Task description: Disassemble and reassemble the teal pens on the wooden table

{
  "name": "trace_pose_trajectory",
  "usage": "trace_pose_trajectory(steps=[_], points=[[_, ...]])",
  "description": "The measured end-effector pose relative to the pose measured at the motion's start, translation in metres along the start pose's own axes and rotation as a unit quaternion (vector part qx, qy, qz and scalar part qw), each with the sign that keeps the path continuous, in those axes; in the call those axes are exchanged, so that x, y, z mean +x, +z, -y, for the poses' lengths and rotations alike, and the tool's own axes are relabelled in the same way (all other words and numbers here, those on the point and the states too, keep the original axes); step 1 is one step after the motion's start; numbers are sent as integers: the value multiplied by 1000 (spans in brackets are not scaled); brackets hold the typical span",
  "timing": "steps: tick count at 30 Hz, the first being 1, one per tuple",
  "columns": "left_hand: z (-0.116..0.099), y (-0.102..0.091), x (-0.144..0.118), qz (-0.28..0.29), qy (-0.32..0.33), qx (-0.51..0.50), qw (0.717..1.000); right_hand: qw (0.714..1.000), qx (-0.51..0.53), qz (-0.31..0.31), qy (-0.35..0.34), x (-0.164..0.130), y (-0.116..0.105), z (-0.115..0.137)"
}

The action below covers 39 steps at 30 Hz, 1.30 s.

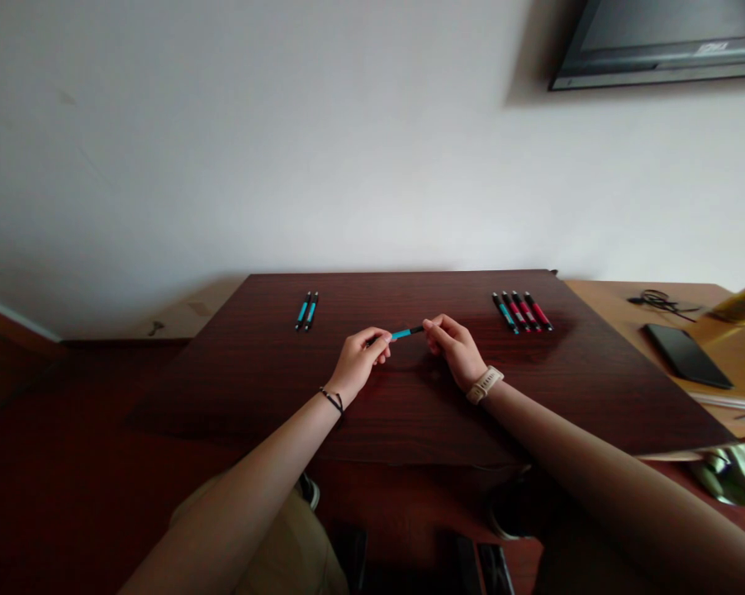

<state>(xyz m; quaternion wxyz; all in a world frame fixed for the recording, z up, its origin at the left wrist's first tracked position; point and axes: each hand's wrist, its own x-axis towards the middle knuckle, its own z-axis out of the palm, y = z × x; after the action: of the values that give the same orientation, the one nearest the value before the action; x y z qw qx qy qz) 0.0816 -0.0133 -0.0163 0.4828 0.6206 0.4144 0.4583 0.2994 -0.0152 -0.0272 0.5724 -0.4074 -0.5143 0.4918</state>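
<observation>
Between my two hands a blue and black pen [400, 334] is held level above the dark table. My left hand [361, 355] pinches its left end, and the fingers cover that end. The right end sits in the fingertips of my right hand [454, 347]. Two blue pens [306, 311] lie side by side at the back left of the table. At the back right, another blue pen [505, 313] lies in a row with three red pens [526, 311], all slanted the same way.
The dark wooden table [385, 430] stands against a white wall. Beside it on the right, a lighter table [595, 302] carries a black flat device [686, 355], a coiled black cable [661, 302] and a yellow object [741, 307]. A screen [676, 49] hangs at upper right.
</observation>
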Motion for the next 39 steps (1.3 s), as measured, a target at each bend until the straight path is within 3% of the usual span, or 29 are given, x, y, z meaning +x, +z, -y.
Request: trace_pose_trajectory(steps=[39], points=[[2,1,1,-17,-13,-3,1000,1000,14,9,9,-1,0,1]])
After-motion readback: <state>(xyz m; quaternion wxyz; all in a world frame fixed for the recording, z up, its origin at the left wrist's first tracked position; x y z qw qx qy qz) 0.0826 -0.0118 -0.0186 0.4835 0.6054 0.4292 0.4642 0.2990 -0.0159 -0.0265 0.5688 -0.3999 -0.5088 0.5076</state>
